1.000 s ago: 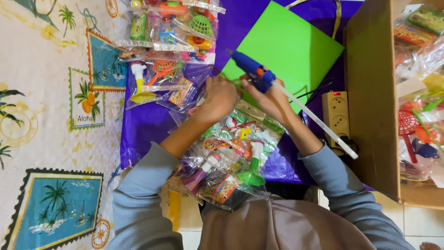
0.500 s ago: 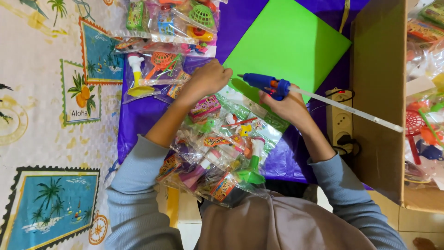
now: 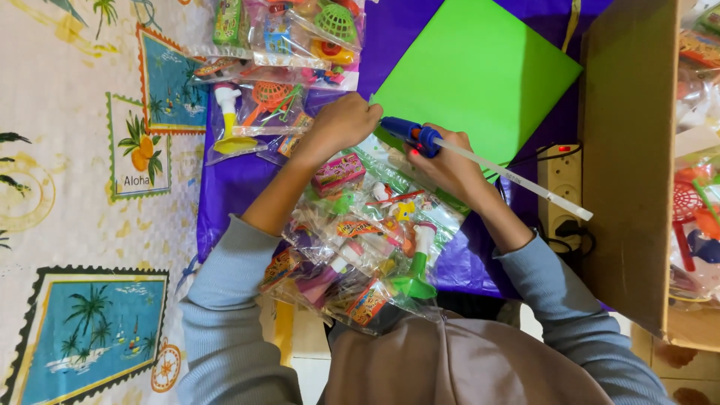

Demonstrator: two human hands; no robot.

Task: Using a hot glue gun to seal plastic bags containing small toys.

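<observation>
My right hand grips a blue glue gun with a long white glue stick poking out of its back toward the right. Its nozzle points left at the lower corner of a bright green card sheet. My left hand is closed on the edge of a clear plastic toy packet right beside the gun's nozzle. Several more clear packets of small colourful toys are piled on my lap below both hands.
More toy packets lie at the top left on a purple cloth. A patterned floor mat spreads to the left. A beige power strip sits by a cardboard box with toy packets on the right.
Both hands and the glue gun have moved together; the gun's nozzle now meets the packet edge by the green sheet's corner, and the glue stick slopes down to the right.
</observation>
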